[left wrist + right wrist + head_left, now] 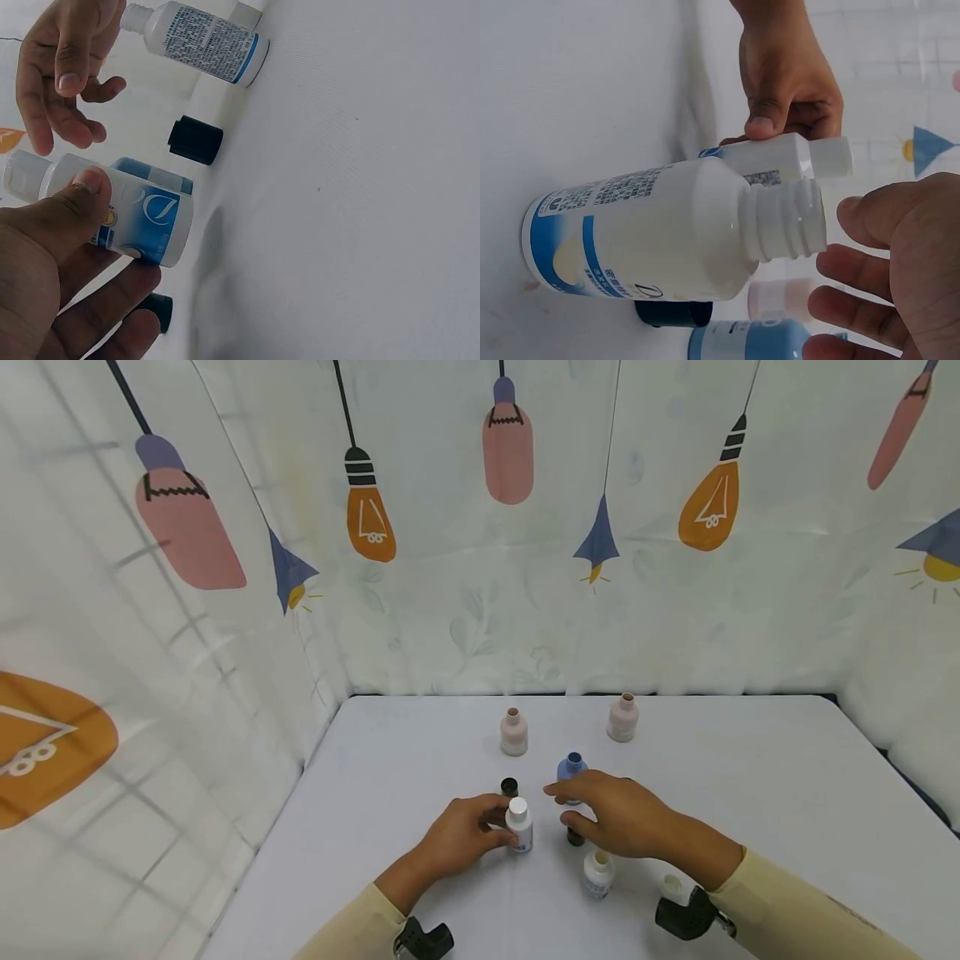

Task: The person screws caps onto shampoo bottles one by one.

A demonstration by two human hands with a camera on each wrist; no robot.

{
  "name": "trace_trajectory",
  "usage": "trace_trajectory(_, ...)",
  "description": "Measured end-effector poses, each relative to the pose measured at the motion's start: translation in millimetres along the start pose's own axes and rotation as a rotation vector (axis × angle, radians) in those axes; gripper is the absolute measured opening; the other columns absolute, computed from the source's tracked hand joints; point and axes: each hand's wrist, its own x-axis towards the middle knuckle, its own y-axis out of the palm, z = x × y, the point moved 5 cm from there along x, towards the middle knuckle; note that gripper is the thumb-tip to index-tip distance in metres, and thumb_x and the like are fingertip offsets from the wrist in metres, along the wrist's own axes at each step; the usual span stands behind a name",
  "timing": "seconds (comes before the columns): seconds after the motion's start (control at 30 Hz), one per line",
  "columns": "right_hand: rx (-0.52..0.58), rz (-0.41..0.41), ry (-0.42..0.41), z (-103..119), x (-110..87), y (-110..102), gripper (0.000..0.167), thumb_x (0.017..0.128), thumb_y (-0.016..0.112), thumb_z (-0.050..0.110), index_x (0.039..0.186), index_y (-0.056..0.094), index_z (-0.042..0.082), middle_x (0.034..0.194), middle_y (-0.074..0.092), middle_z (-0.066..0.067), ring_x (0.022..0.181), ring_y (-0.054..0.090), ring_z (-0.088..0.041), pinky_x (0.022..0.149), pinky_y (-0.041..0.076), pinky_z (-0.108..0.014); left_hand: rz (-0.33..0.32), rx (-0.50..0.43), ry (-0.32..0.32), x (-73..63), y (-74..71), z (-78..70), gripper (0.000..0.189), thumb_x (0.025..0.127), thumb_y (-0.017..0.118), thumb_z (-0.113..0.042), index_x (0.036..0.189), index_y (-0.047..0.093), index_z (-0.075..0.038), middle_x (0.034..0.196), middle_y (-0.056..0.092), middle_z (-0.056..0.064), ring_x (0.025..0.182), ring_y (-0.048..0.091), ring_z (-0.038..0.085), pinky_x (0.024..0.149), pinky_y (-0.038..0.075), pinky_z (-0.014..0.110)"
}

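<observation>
Beige sleeves (795,906) | grips capped white bottle (522,831) in left hand (463,835) | partly hides blue bottle (572,767) behind loose, empty right hand (626,814) | near: black caps (509,787), uncapped white bottle (598,878)

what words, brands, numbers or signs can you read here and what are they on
Capped white bottle in the left hand: a swirly white sign, possibly "D"; its smaller print is unreadable.
Open white bottle: dense lines of print, too small and blurred to read.
Blue bottle: label print too blurred to read.
Pink bottles at the back: nothing legible.
No word or number reads clearly.
</observation>
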Motion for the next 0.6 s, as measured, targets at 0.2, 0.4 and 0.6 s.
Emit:
trace_trajectory(0.2, -0.015, -0.041, -0.014, -4.7, -6.1, -0.8, 0.037, 0.1, 0.069, 0.026, 0.137, 0.065, 0.021, 0.117, 0.069, 0.01, 0.11, 0.063, -0.01, 0.084, 0.056, -0.037, -0.03, 0.035, -0.001, -2.8, -11.5, -0.9, 0.044, 0.088, 0.082, -0.027, 0.128, 0.07, -0.016, 0.114, 0.073, -0.009, 0.101, 0.069, 0.007, 0.083, 0.055, 0.03)
trace_trajectory(0.4, 0.016, -0.063, -0.015, -10.3, -13.6, -0.3, 0.037, 0.1, 0.069, 0.025, 0.136, 0.065, 0.02, 0.121, 0.069, 0.011, 0.112, 0.063, -0.012, 0.086, 0.055, -0.038, -0.062, 0.063, -0.012, -7.0, -22.5, 0.8, 0.044, 0.088, 0.082, -0.026, 0.128, 0.069, -0.015, 0.116, 0.073, -0.009, 0.102, 0.069, 0.008, 0.084, 0.055, 0.031)
trace_trajectory(0.6, 0.003, -0.086, -0.007, -18.4, -24.6, 0.7, 0.041, 0.1, 0.07, 0.025, 0.14, 0.063, 0.02, 0.117, 0.068, 0.011, 0.109, 0.064, -0.014, 0.081, 0.056, -0.036, -0.097, 0.082, -0.041, -12.1, -34.4, 3.5, 0.046, 0.088, 0.083, -0.026, 0.13, 0.068, -0.016, 0.116, 0.073, -0.01, 0.102, 0.069, 0.007, 0.086, 0.056, 0.032)
